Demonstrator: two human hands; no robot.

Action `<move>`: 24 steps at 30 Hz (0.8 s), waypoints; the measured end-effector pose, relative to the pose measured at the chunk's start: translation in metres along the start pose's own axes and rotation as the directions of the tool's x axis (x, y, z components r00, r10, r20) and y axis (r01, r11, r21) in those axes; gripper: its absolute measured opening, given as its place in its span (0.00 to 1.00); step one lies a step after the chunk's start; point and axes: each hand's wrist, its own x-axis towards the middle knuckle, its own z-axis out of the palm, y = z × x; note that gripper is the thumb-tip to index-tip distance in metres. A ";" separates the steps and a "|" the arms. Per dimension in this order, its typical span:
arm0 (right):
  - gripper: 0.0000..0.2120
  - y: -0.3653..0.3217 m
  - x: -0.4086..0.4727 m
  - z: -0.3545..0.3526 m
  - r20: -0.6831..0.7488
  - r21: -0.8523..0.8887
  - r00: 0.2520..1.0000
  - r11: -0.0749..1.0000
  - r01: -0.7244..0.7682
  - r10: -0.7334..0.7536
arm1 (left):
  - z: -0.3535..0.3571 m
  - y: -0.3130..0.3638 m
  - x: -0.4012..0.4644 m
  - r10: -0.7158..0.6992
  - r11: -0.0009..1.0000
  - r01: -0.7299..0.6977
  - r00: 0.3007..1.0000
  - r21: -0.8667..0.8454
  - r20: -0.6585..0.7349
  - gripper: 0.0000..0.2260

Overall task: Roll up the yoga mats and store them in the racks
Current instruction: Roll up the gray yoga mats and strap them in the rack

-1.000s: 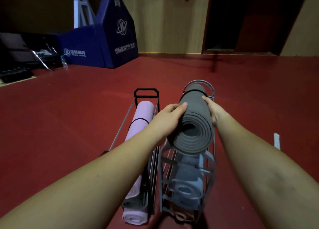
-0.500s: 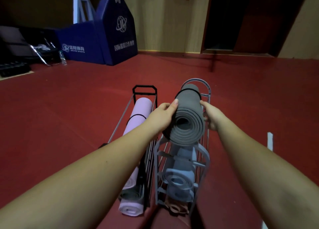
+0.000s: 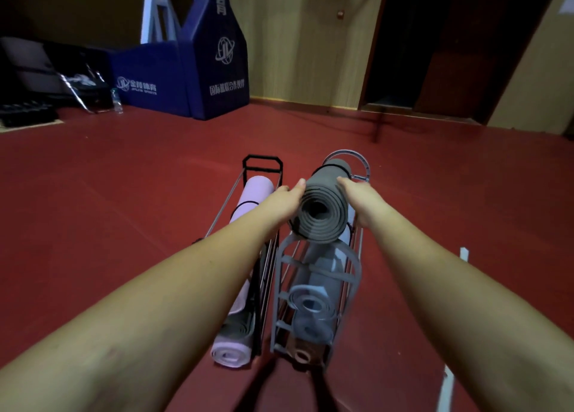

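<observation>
A rolled dark grey yoga mat (image 3: 326,200) lies along the top of the grey wire rack (image 3: 285,287), its spiral end facing me. My left hand (image 3: 281,201) grips its left side with the thumb on top, and my right hand (image 3: 362,198) grips its right side. Below it in the same rack lie a light blue-grey rolled mat (image 3: 310,299) and a brown one (image 3: 302,354). A black rack (image 3: 262,163) stands just to the left, holding a pink rolled mat (image 3: 251,194) on top, a grey one and another pink one (image 3: 231,352) at the bottom.
Red floor (image 3: 124,209) surrounds both racks. A blue padded basketball stand base (image 3: 192,69) stands at the back left beside dark equipment (image 3: 37,79). A wooden wall and a dark doorway (image 3: 403,44) lie behind. White tape marks (image 3: 462,253) are on the floor at right.
The grey mat has slid farther away from me along the rack top, with both hands going with it. The camera has drawn back a little.
</observation>
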 end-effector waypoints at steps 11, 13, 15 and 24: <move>0.07 -0.013 -0.161 0.142 0.236 -0.039 0.855 0.874 0.484 -0.462 | -0.132 -0.085 -0.142 -0.006 0.972 -0.023 0.993 -0.234 -0.121 0.15; 0.06 0.002 -0.209 0.196 0.436 -0.042 0.798 0.876 0.480 -0.416 | -0.172 -0.134 -0.191 -0.081 0.980 0.047 0.981 -0.194 -0.174 0.14; 0.06 0.018 -0.256 0.250 0.622 -0.077 0.697 0.859 0.507 -0.356 | -0.212 -0.190 -0.240 -0.157 0.982 0.128 0.961 -0.135 -0.229 0.13; 0.10 0.131 -0.430 0.481 0.969 -0.244 0.212 0.382 0.891 0.124 | -0.362 -0.427 -0.459 -0.564 0.824 0.515 0.710 -0.235 -0.422 0.14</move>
